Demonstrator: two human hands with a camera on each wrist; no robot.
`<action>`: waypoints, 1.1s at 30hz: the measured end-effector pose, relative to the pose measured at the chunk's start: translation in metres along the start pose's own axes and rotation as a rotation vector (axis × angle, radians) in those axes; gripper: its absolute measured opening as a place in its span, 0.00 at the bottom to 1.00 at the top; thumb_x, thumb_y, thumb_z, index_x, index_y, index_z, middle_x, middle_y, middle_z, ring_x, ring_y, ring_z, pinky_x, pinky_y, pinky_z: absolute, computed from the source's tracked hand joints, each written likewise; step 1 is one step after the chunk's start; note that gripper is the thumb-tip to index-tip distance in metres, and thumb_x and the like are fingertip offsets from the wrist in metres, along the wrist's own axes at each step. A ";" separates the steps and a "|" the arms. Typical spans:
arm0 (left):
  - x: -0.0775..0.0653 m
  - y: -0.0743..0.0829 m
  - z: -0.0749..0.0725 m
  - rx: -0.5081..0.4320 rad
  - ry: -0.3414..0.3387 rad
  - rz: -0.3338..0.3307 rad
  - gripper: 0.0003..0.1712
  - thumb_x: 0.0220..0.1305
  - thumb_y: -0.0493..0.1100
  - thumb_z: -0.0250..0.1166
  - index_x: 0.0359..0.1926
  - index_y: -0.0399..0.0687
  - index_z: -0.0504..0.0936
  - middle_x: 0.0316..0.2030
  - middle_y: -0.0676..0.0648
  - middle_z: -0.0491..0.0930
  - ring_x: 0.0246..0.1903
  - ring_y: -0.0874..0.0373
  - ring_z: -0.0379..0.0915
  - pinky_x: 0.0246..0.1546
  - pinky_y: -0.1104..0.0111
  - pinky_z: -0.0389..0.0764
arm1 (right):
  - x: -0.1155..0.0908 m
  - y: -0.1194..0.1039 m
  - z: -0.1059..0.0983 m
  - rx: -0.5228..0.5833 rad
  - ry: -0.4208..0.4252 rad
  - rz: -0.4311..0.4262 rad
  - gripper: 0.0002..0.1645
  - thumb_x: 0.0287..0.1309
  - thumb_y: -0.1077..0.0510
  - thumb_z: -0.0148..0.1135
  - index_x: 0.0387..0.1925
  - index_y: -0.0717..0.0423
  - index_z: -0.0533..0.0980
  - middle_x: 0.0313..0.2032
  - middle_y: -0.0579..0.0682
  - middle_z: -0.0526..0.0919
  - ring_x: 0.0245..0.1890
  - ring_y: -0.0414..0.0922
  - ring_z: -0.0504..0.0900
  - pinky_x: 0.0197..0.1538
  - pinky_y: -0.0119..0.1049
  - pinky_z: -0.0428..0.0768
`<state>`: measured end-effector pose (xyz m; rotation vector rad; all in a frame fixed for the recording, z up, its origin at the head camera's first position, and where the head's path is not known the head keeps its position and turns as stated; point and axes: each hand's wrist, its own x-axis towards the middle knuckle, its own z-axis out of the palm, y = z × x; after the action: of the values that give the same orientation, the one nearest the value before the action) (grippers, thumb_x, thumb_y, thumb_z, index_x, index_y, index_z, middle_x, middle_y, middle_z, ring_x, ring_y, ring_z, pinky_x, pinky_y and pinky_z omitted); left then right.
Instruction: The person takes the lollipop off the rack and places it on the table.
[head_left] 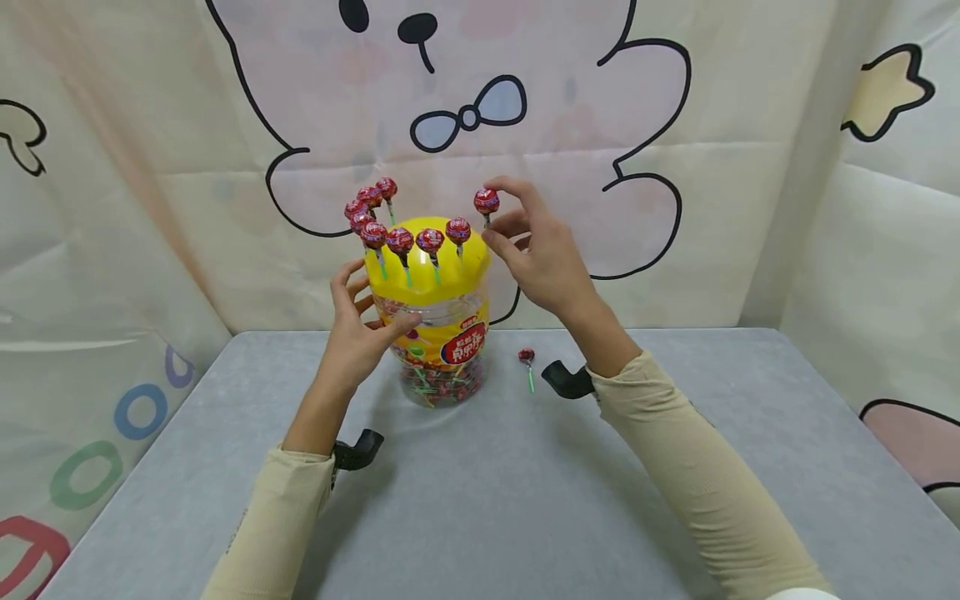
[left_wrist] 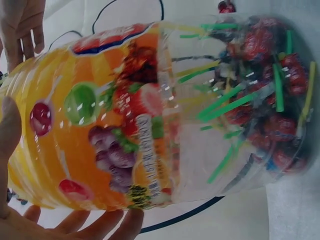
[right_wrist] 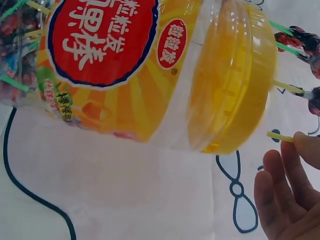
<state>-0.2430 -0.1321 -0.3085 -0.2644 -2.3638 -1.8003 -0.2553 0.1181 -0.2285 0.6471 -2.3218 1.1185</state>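
A clear candy jar (head_left: 463,343) with a yellow lid (head_left: 427,293) stands on the table. Several red-wrapped lollipops (head_left: 400,242) stick out of the lid along its left and front rim. My left hand (head_left: 356,333) grips the jar just under the lid, thumb across the front and fingers round the far side. Beside the lid's right edge, my right hand (head_left: 543,254) pinches a lollipop (head_left: 486,202), candy end up. Its yellow stick (right_wrist: 278,136) points at the lid in the right wrist view, with a gap between them. More lollipops (left_wrist: 260,95) fill the jar's bottom.
One loose lollipop (head_left: 527,357) with a green stick lies on the grey table (head_left: 480,500), right of the jar. Behind the table hangs a pale curtain (head_left: 750,192) with cartoon drawings. A black wrist mount (head_left: 567,381) juts from the right sleeve near the loose lollipop.
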 end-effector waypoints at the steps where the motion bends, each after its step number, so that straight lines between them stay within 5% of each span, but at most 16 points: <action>1: 0.000 -0.002 0.001 0.009 0.004 0.011 0.56 0.60 0.48 0.72 0.73 0.71 0.38 0.75 0.44 0.47 0.73 0.42 0.52 0.69 0.44 0.66 | -0.003 0.001 -0.002 0.001 0.000 0.015 0.31 0.69 0.57 0.60 0.68 0.37 0.62 0.45 0.54 0.87 0.44 0.48 0.85 0.53 0.43 0.83; 7: -0.004 -0.013 0.000 0.048 0.007 0.074 0.56 0.62 0.49 0.70 0.75 0.75 0.37 0.76 0.47 0.49 0.75 0.46 0.52 0.71 0.46 0.62 | -0.027 0.013 -0.008 0.059 -0.025 0.112 0.32 0.66 0.57 0.63 0.67 0.36 0.65 0.44 0.54 0.87 0.43 0.49 0.85 0.54 0.46 0.83; 16: -0.005 -0.015 0.001 0.048 -0.007 0.069 0.57 0.62 0.47 0.70 0.75 0.78 0.37 0.77 0.48 0.48 0.75 0.47 0.52 0.72 0.47 0.61 | -0.068 0.043 -0.012 0.106 -0.109 0.242 0.33 0.66 0.56 0.64 0.68 0.36 0.64 0.42 0.53 0.86 0.41 0.49 0.84 0.52 0.48 0.82; 26: -0.005 -0.016 0.001 0.058 0.005 0.095 0.57 0.63 0.48 0.69 0.75 0.76 0.36 0.76 0.48 0.49 0.75 0.45 0.51 0.72 0.46 0.60 | -0.068 0.069 0.006 0.096 -0.215 0.261 0.34 0.66 0.56 0.64 0.70 0.36 0.64 0.42 0.52 0.88 0.43 0.48 0.84 0.54 0.50 0.82; 33: -0.004 -0.013 0.003 0.075 -0.015 0.094 0.57 0.64 0.47 0.69 0.76 0.74 0.35 0.77 0.46 0.48 0.75 0.44 0.52 0.72 0.45 0.60 | -0.077 0.085 -0.008 0.027 -0.243 0.330 0.33 0.66 0.55 0.63 0.68 0.36 0.63 0.42 0.52 0.88 0.47 0.49 0.84 0.56 0.51 0.80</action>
<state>-0.2420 -0.1330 -0.3222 -0.3749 -2.3801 -1.6706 -0.2448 0.1874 -0.3203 0.4380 -2.6981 1.2770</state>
